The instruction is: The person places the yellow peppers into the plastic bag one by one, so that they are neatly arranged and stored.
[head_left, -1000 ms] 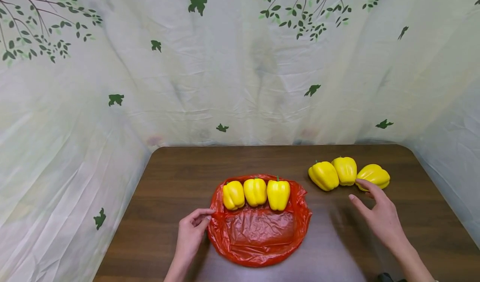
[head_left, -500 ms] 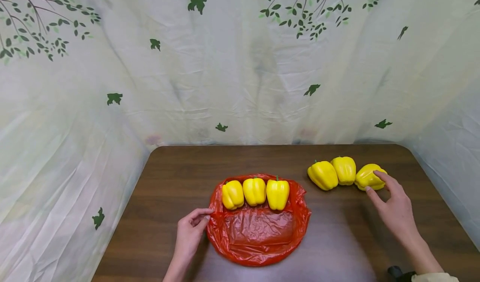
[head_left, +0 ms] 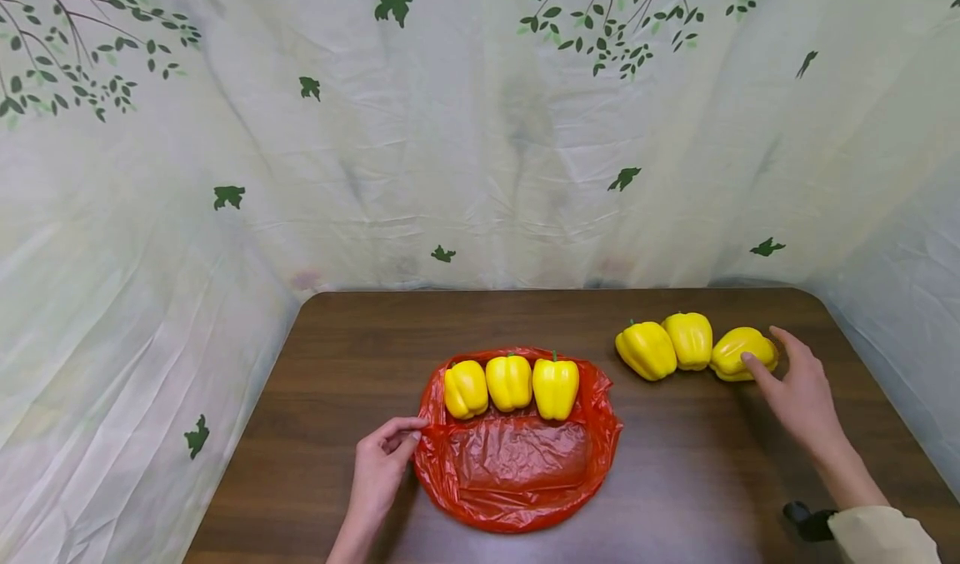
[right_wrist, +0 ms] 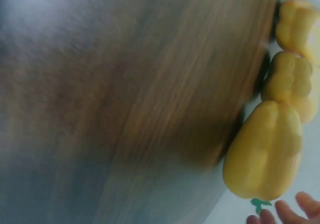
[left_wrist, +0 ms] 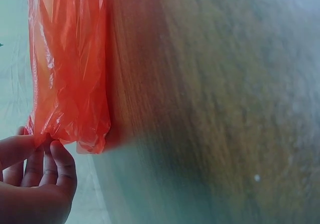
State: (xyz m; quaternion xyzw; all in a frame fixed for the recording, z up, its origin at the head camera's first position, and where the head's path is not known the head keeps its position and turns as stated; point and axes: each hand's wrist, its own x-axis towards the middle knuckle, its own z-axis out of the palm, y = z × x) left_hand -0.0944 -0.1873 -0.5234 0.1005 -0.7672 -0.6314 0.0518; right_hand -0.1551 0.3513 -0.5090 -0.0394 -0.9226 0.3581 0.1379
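My left hand (head_left: 381,464) pinches the left rim of a red plastic bag (head_left: 517,456) between thumb and fingers. The left wrist view shows the gathered bag edge (left_wrist: 75,99) at those fingertips. Inside the bag, along its far side, three yellow bell peppers (head_left: 510,383) stand in a row. At the right, my right hand (head_left: 802,393) reaches around the end of a yellow bell pepper (head_left: 738,356) lying on its side, thumb on the near side and fingers past its right end. In the right wrist view, a gap shows between the fingers and that pepper (right_wrist: 265,151).
Two more yellow bell peppers (head_left: 647,351) stand just left of the lying one on the brown wooden table (head_left: 360,331). A black wrist strap (head_left: 810,521) and a light sleeve are on the right arm. A pale curtain (head_left: 480,172) with leaf prints hangs behind.
My right hand has moved rightward, from the near left of the lying pepper to around its right end. The left hand keeps its pinch on the bag, which has not moved.
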